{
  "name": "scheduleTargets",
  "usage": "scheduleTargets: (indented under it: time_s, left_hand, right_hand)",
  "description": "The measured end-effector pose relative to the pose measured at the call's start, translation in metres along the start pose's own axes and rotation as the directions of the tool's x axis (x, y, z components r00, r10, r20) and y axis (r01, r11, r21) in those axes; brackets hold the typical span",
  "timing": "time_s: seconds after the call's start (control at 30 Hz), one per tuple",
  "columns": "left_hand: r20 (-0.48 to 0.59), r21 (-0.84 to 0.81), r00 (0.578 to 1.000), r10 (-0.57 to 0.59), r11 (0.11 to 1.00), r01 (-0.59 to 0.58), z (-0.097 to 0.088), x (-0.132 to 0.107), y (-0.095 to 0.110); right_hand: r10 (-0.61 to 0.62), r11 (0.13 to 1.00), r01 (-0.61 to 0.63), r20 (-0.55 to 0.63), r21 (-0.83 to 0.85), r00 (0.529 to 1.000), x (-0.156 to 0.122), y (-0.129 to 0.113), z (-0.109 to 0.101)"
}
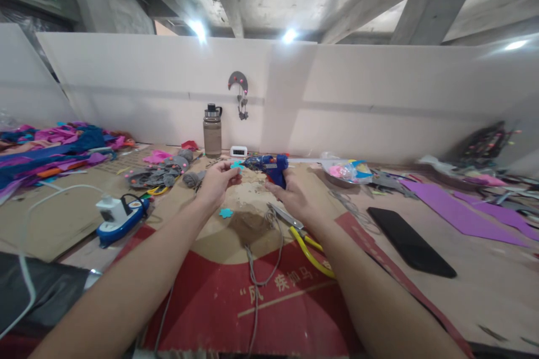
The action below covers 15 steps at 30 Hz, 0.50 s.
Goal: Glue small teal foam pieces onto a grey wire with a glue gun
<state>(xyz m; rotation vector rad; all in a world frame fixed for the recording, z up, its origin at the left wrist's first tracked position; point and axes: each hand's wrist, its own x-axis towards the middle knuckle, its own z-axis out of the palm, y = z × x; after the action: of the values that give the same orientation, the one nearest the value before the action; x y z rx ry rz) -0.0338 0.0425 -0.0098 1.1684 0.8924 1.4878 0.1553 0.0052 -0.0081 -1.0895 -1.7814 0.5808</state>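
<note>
Across the back of my view runs a white panel [160, 67], and in front of it I have a sheet of cardboard [202, 303], red at the near end and tan farther in, lying on the worktop between the two forearms. Off to the right I see a purple sheet [455, 210], then a black phone [410, 241] lying flat, just beyond the cardboard's edge. A water bottle [213, 137] stands upright near the panel, and a blue power strip [120, 228] with a white plug in it lies to the left.

By the right forearm I get yellow-handled scissors [301, 241], resting on the cardboard and partly covered. My right hand [298, 193] has its fingers closed round the handle of a blue glue gun [275, 164] — held above the cardboard, nozzle turned toward the left hand [219, 182]. There, the thumb and fingers come together, clamped on a small blue flower [237, 165] right at the nozzle. Whether tip and flower actually touch, I can't fairly say from here — they overlap in my view. A second blue flower [226, 213] lies on the tan part, nearer me and apart from both hands.
</note>
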Motion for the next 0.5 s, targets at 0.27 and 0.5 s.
scheduleTargets:
  time_s: [0.27, 0.5]
  left_hand:
    - [0.008, -0.013, 1.000, 0.009, 1.000, -0.009, 0.0005, -0.0005, -0.0007]
    - [0.010, -0.008, 1.000, 0.009, 1.000, -0.009, 0.0025, -0.0034, 0.0013]
  right_hand:
    - [0.035, 0.996, -0.035, -0.001, -0.077, 0.999, 0.0001, -0.0076, -0.0027]
    - [0.011, 0.999, -0.011, 0.000, -0.033, 1.000, -0.0005, -0.0091, -0.0023]
